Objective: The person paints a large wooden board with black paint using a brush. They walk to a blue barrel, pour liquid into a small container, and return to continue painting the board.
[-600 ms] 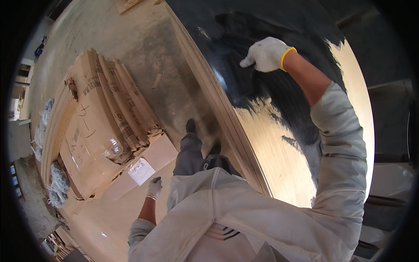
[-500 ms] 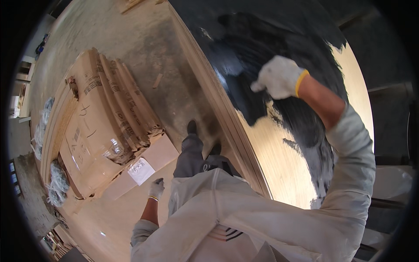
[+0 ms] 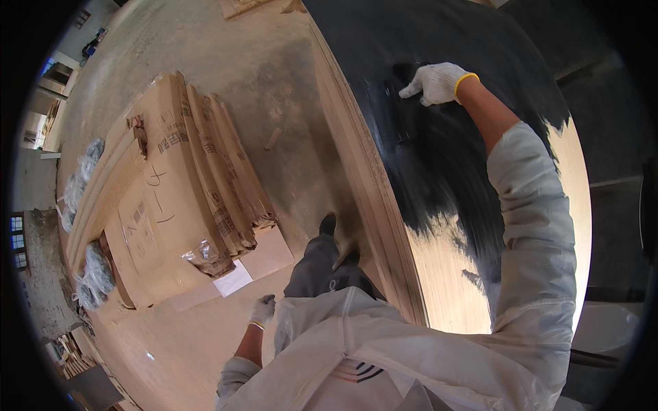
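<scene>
My right hand (image 3: 436, 83), in a white knit glove with a yellow cuff, is over the far part of a large wooden panel (image 3: 445, 294). Wet-looking black coating (image 3: 473, 157) covers much of that panel. The fingers are bent round a dark tool whose shape blends into the black surface, so its kind is unclear. Pale wood shows at the panel's near part and along its right edge. Down by my left side hangs my left hand (image 3: 262, 309), gloved too, its fingers curled in and dark at the tips. Nothing is visible in it.
Several panels form a stack (image 3: 363, 185) under the coated one. On the floor to the left lie brown cardboard packages (image 3: 164, 205), a white paper sheet (image 3: 234, 279) and clear plastic wrap (image 3: 94, 281). A small wood scrap (image 3: 273, 139) lies beyond my feet.
My right hand has swept away from me across the panel, and the black coating reaches over more of the pale wood. The view has shifted; my left hand stays low at my side.
</scene>
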Demonstrator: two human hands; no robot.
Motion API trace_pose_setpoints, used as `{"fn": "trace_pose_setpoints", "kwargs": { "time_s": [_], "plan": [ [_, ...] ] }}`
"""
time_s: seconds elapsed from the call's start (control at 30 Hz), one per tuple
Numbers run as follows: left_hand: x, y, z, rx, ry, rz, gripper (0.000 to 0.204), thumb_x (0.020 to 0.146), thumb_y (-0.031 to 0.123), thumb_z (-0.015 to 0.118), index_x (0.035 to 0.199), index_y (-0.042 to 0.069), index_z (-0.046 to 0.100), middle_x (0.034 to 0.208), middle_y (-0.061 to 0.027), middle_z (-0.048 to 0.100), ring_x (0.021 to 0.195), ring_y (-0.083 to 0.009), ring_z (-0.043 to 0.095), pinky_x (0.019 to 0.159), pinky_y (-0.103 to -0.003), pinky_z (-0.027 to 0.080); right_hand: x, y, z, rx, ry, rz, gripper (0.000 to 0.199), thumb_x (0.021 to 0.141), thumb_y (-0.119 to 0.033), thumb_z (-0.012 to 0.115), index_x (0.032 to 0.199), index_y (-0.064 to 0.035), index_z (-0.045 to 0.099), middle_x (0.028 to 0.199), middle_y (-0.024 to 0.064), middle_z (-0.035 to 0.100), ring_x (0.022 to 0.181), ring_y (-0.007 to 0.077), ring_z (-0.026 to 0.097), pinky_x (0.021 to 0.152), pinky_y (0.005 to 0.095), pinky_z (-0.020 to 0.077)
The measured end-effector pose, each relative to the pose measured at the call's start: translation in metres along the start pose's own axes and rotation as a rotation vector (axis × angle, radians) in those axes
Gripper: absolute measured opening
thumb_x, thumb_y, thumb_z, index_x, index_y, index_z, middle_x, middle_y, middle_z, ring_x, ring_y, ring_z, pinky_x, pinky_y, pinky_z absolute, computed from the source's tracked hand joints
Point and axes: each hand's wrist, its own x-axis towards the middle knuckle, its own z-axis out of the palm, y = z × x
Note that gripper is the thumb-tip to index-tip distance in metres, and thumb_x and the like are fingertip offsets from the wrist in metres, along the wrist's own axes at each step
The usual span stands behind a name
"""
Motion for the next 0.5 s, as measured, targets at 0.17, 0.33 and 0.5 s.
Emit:
{"fn": "trace_pose_setpoints", "kwargs": {
  "time_s": [0.17, 0.33, 0.5],
  "plan": [
    [0.010, 0.019, 0.004, -0.074, -0.018, -0.001, 0.033, 0.099, 0.016, 0.062, 0.124, -0.001, 0.074, 0.111, -0.0160, 0.078, 0.094, -0.0200, 0.074, 0.086, -0.030, 0.057, 0.019, -0.012, -0.025, -0.025, -0.010, -0.039, 0.054, 0.086, -0.011, 0.070, 0.136, -0.0311, 0.071, 0.125, 0.0100, 0.074, 0.110, 0.0339, 0.070, 0.098, 0.0398, 0.0552],
    [0.034, 0.005, 0.020, -0.147, -0.115, 0.026, 0.034, 0.097, 0.017, 0.067, 0.121, -0.004, 0.074, 0.108, -0.0164, 0.079, 0.094, -0.0196, 0.074, 0.086, -0.030, 0.057, -0.014, -0.008, -0.010, -0.119, -0.025, -0.116, 0.051, 0.087, -0.018, 0.071, 0.135, -0.0350, 0.070, 0.120, 0.0107, 0.075, 0.112, 0.0335, 0.069, 0.099, 0.0412, 0.0545],
    [0.066, 0.007, 0.008, -0.094, -0.216, -0.004, 0.034, 0.098, 0.017, 0.064, 0.125, -0.001, 0.073, 0.095, -0.0105, 0.077, 0.075, -0.0158, 0.069, 0.070, -0.031, 0.056, 0.031, 0.014, -0.005, 0.016, 0.027, 0.004, 0.050, 0.088, -0.017, 0.075, 0.135, -0.0324, 0.071, 0.117, 0.0115, 0.075, 0.108, 0.0340, 0.070, 0.096, 0.0418, 0.0550]
  ]
}}
